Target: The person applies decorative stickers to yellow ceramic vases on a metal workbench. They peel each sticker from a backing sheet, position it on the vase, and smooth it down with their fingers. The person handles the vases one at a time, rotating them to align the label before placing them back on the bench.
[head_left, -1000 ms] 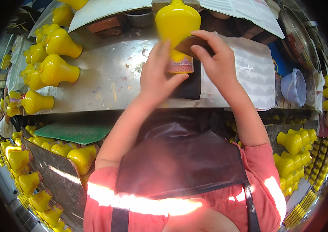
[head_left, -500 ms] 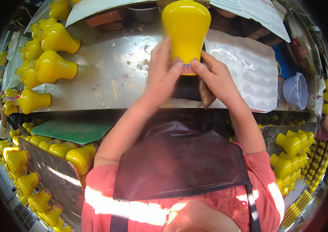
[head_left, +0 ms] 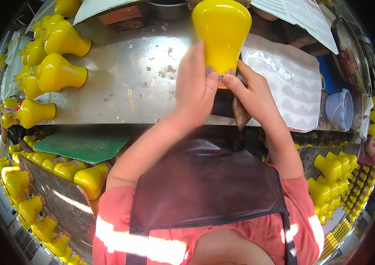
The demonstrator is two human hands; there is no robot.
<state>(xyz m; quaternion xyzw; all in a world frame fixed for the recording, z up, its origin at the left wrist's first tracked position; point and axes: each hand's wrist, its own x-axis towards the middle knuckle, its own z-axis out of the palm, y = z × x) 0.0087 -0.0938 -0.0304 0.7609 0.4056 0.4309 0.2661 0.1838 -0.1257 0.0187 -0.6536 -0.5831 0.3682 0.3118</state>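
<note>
By the front edge of the table (head_left: 116, 97): yellow vase (head_left: 222, 37)

Left hand (head_left: 195, 86) and right hand (head_left: 253, 90) close their grip on its patterned foot from both sides, some fingers hidden. Its far end is cut off. A brown flat piece (head_left: 241, 114), partly covered, juts below the right hand; whether held, unclear.

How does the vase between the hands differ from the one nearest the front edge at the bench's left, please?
The held vase has a patterned band near its tapered end; the bench vase shows plain yellow there. The held vase is between the left hand and right hand; the bench vase touches neither. The held vase looks larger in view than the bench vase. Both are glossy yellow.
</note>
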